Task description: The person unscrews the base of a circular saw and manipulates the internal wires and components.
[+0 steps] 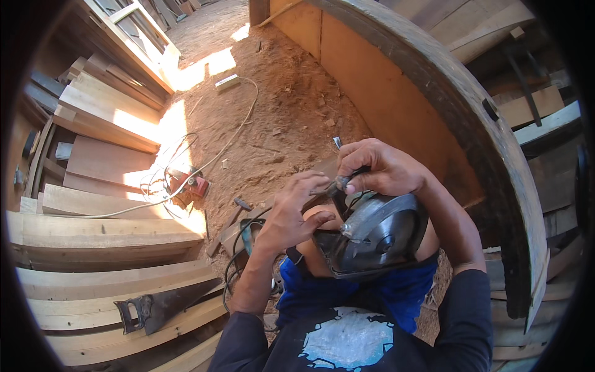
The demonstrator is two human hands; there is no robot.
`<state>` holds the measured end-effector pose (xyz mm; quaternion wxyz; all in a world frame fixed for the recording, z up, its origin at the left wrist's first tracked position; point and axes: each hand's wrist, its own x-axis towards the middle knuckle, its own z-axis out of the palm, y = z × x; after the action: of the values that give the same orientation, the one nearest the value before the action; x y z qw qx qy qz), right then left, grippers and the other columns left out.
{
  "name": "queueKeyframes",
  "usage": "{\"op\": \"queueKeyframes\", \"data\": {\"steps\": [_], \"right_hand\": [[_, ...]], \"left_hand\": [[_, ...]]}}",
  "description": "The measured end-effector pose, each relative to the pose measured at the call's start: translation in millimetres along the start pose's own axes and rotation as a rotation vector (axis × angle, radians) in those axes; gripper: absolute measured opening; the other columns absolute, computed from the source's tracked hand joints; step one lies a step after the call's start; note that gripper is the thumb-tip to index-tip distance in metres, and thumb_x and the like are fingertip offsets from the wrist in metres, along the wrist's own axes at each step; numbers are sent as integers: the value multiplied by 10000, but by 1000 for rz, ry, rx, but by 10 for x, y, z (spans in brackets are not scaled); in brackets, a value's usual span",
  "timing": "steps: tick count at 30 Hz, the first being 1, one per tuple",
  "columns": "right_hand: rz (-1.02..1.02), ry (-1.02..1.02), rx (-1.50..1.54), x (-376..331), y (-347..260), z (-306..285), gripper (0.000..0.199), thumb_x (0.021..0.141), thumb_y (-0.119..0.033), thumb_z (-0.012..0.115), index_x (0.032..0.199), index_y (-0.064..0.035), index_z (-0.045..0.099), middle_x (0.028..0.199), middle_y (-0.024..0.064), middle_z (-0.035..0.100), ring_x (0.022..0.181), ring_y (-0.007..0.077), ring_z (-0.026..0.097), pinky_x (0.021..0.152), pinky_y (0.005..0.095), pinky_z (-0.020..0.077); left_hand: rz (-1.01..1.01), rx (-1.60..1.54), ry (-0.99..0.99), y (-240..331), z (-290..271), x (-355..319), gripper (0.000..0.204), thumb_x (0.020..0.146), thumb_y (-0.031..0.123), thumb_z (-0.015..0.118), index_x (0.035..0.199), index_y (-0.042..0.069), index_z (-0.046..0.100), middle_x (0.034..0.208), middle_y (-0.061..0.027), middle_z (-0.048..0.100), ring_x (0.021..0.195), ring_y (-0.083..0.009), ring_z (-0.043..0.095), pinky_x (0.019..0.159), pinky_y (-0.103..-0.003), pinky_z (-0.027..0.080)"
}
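Power saw (387, 232), dark and rounded, sits across your lap, over the blue shorts (356, 294). Your right hand (378, 170) is at the saw's far edge, thumb and fingers pinched on a small dark piece (361, 170); your grip covers most of it, so what it is you cannot tell. A shiny metal tip (337, 142) pokes up just beyond those fingers. Your left hand (291, 208) is near the saw's left side, thumb and fingers spread with a gap between them; whether its fingertips touch anything is unclear. Left of the saw, past your left wrist, a black cord (230, 273) curves down near a teal-sided tool (249, 234). Farther left of the saw, a handsaw (164, 307) lies on the planks (102, 273). Ahead and left of the saw, a red power tool (191, 186) and a white power strip (227, 82) lie on the ground (288, 111). Right of the saw stands a big orange-brown panel (396, 93).
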<state>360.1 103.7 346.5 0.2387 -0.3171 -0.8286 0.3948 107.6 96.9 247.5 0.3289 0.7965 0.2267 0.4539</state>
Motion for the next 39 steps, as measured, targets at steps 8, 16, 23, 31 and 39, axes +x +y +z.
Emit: {"op": "queueKeyframes", "data": {"steps": [8,16,23,31,39], "right_hand": [[-39,-10,26,-36,-60,108,163,876,-110,804,927,13,709,935,122,640,917,298,641,812,414,485],[60,15,-40,-56,-63,94,207,874,-102,829,1014,-5,712,985,124,673,957,269,677,836,399,522],[58,148,75,-137,-243,176,313,846,-42,833,1099,1,652,975,138,729,895,266,712,793,393,542],[63,145,-62,-105,-194,173,341,818,-50,840,1035,-12,579,899,157,682,869,274,699,777,412,534],[160,97,-82,-50,-285,126,299,842,-13,801,1039,-8,577,911,157,703,889,284,717,773,411,539]], "left_hand": [[-221,-364,28,-101,282,-71,532,846,12,818,1347,25,639,1240,-197,690,1104,-361,720,922,-406,588],[52,34,167,63,149,29,194,845,46,859,1012,42,760,977,-116,725,852,-279,708,721,-378,568],[-85,-261,188,189,159,92,168,894,118,843,1012,32,759,913,-105,718,817,-252,701,734,-367,569],[281,199,22,402,-25,346,395,781,156,922,1107,42,731,958,-110,705,845,-307,710,756,-399,590],[206,126,102,292,67,186,330,796,37,896,1084,49,735,997,-137,734,833,-258,742,725,-346,603]]}}
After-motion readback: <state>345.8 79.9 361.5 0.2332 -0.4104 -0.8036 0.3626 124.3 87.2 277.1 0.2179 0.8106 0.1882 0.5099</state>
